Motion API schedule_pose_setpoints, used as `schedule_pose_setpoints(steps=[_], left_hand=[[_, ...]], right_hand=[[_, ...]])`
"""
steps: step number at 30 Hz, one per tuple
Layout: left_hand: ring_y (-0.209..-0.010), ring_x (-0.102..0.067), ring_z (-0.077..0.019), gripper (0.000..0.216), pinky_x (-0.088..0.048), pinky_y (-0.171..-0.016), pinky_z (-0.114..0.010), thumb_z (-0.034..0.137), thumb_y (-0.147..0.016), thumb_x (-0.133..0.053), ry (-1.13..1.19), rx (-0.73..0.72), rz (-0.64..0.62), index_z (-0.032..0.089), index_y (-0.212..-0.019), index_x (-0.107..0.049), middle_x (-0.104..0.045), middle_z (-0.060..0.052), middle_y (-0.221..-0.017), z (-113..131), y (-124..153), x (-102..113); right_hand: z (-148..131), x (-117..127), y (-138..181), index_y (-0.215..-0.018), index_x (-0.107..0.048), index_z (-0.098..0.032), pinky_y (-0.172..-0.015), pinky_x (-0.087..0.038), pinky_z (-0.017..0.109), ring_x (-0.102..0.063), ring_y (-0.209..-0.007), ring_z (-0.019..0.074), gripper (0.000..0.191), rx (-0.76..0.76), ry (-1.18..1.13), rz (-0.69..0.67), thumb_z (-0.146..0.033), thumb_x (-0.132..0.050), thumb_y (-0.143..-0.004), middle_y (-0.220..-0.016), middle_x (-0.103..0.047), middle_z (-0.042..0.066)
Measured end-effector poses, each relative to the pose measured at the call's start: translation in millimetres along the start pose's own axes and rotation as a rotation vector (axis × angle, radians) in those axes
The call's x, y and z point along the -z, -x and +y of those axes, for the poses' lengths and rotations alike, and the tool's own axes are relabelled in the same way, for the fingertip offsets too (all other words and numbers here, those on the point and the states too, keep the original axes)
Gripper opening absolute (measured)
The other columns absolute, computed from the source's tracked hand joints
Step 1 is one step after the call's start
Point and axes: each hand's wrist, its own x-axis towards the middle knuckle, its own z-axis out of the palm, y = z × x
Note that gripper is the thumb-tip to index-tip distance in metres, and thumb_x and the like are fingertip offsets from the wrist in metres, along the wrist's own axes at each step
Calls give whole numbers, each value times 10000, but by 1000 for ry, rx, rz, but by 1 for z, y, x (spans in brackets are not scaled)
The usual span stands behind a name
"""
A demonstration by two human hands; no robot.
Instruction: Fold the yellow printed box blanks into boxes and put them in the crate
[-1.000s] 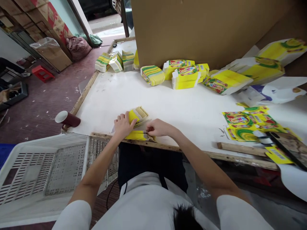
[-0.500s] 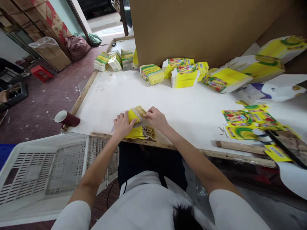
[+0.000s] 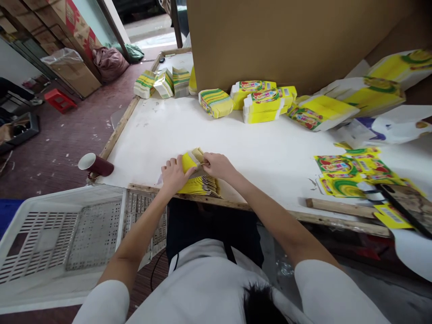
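Note:
A stack of yellow printed cardboard pieces (image 3: 189, 163) is tilted up near the table's front edge. My left hand (image 3: 175, 174) is wrapped round its left side, the thumb pressing across the near face. At its right end, my right hand (image 3: 218, 165) has its fingers pinched together on the edge; whether one sheet or more lies between them is too small to tell. Just below, a fanned row of flat yellow cartons (image 3: 200, 186) lies along the wooden edge, partly under my left hand.
Bundles of yellow cartons (image 3: 263, 105) line the back against a large cardboard sheet (image 3: 286, 40). A maroon mug (image 3: 101, 166) stands at the left corner above a white plastic crate (image 3: 43, 252). On the right lie flat cartons (image 3: 340, 166), a wooden stick (image 3: 340, 208) and a phone (image 3: 408, 204).
My right hand has shifted slightly left and closer to the end of the stack. My left hand keeps its hold. The whole view has moved a little.

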Motion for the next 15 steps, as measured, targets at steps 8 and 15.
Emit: schedule_pose_setpoints(steps=[8, 15], left_hand=[[-1165, -503, -345, 694, -396, -930, -464, 605, -977, -232, -32, -40, -7, 110, -1447, -360, -554, -215, -1273, -1, -1, -1], [-1158, -511, -348, 674, -400, -926, -470, 587, -983, -226, -12, -52, -5, 100, -1420, -390, -562, -219, -1257, -1, -2, -1]], right_hand=[[-25, -8, -11, -877, -737, -122, -707, -432, 309, -672, -835, 248, 264, -231, -39, -19, -236, -502, -909, -905, -750, 166], [-46, -13, 3, -849, -763, -173, -621, -421, 225, -666, -722, 155, 261, -269, -217, -86, -310, -550, -915, -805, -761, 50]])
